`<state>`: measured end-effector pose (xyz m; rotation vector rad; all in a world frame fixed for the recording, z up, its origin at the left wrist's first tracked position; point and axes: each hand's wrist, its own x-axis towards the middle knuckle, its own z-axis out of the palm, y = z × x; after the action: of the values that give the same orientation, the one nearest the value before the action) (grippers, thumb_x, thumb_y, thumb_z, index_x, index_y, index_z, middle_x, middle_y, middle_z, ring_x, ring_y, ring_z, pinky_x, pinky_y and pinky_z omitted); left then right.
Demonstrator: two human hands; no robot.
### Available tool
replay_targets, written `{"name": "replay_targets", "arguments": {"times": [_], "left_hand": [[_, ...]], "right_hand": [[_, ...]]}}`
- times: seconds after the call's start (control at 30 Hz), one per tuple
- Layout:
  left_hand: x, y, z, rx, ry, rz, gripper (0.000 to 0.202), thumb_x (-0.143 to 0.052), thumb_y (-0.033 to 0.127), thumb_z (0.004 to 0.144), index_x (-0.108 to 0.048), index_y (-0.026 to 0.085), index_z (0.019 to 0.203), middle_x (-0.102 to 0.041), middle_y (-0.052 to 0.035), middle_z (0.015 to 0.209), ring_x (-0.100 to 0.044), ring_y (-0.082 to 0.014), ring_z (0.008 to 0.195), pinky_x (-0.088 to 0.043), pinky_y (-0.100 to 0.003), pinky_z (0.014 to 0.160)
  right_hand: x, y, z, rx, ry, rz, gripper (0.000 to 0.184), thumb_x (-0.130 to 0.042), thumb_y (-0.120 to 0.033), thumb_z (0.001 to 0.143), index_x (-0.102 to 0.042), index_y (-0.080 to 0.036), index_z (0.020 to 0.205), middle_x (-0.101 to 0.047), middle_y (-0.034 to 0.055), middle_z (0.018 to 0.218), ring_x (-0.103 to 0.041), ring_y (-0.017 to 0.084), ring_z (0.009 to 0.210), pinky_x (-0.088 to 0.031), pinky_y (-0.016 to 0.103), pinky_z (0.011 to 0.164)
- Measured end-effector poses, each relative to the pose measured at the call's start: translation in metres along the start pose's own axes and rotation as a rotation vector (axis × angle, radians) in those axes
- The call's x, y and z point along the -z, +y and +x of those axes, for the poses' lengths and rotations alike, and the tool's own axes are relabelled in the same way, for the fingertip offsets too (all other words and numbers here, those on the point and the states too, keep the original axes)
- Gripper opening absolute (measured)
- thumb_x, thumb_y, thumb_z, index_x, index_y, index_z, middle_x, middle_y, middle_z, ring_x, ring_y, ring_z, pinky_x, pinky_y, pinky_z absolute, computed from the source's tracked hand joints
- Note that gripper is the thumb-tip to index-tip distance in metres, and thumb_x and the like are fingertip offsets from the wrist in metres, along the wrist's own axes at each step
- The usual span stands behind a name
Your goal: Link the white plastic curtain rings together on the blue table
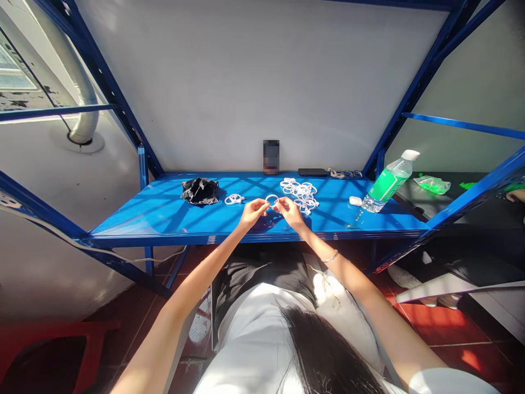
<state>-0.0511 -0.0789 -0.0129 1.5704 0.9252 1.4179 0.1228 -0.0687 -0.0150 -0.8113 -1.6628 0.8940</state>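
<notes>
A thin white ring point(271, 196) is held up between my two hands, just above the front part of the blue table. My left hand point(254, 212) pinches its left side with the fingertips. On the opposite side, my right hand point(290, 212) grips it in the same way. Close behind the right hand lies a loose pile of white rings point(301, 190), partly hidden by the fingers. A smaller group of white rings point(234, 200) rests left of my left hand. The rings' exact kind is too small to make out.
Further left sits a crumpled black plastic bag point(200, 191). At the back are a blurred dark upright object point(271, 157), a black phone point(312, 172) and a coiled cable point(342, 174). A tilted water bottle point(388, 183) and a white case point(355, 201) stand right. Blue frame posts flank the table point(135, 219).
</notes>
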Motion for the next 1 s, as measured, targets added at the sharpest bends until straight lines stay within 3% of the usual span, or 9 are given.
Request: {"name": "replay_targets", "arguments": {"times": [0.2, 0.67, 0.83, 1.0], "left_hand": [[-0.001, 0.002, -0.002, 0.009, 0.001, 0.000, 0.042, -0.072, 0.052, 0.072, -0.066, 0.013, 0.085, -0.064, -0.0025, 0.070, -0.057, -0.0111, 0.053, -0.049, -0.025, 0.052], [0.002, 0.001, -0.002, 0.015, -0.060, -0.003, 0.040, -0.069, 0.049, 0.074, -0.069, 0.011, 0.088, -0.066, -0.0051, 0.070, -0.058, -0.0129, 0.055, -0.049, -0.025, 0.055], [0.002, -0.004, 0.001, 0.053, -0.084, -0.053, 0.039, -0.060, 0.049, 0.081, -0.068, 0.012, 0.090, -0.064, -0.0030, 0.064, -0.058, -0.0137, 0.053, -0.049, -0.026, 0.055], [0.000, 0.000, -0.002, 0.009, -0.165, -0.050, 0.046, -0.063, 0.053, 0.080, -0.065, 0.012, 0.103, -0.066, -0.0040, 0.071, -0.058, -0.0135, 0.056, -0.049, -0.025, 0.055]], "right_hand": [[-0.001, 0.000, 0.000, 0.026, 0.055, -0.009, 0.030, -0.059, -0.050, 0.084, -0.058, -0.021, 0.092, -0.066, 0.0042, 0.089, -0.067, 0.019, 0.077, -0.055, 0.034, 0.071], [-0.003, -0.007, -0.009, 0.320, 0.059, -0.318, 0.019, -0.051, -0.039, 0.091, -0.058, -0.022, 0.093, -0.068, 0.0042, 0.085, -0.066, 0.018, 0.075, -0.054, 0.031, 0.072], [-0.003, -0.007, -0.009, 0.303, 0.045, -0.330, 0.018, -0.051, -0.038, 0.090, -0.059, -0.022, 0.091, -0.069, 0.0046, 0.085, -0.067, 0.019, 0.074, -0.055, 0.032, 0.073], [-0.001, -0.008, -0.007, 0.209, 0.006, -0.173, 0.018, -0.057, -0.037, 0.086, -0.060, -0.020, 0.092, -0.069, 0.0039, 0.086, -0.067, 0.019, 0.079, -0.055, 0.033, 0.075]]}}
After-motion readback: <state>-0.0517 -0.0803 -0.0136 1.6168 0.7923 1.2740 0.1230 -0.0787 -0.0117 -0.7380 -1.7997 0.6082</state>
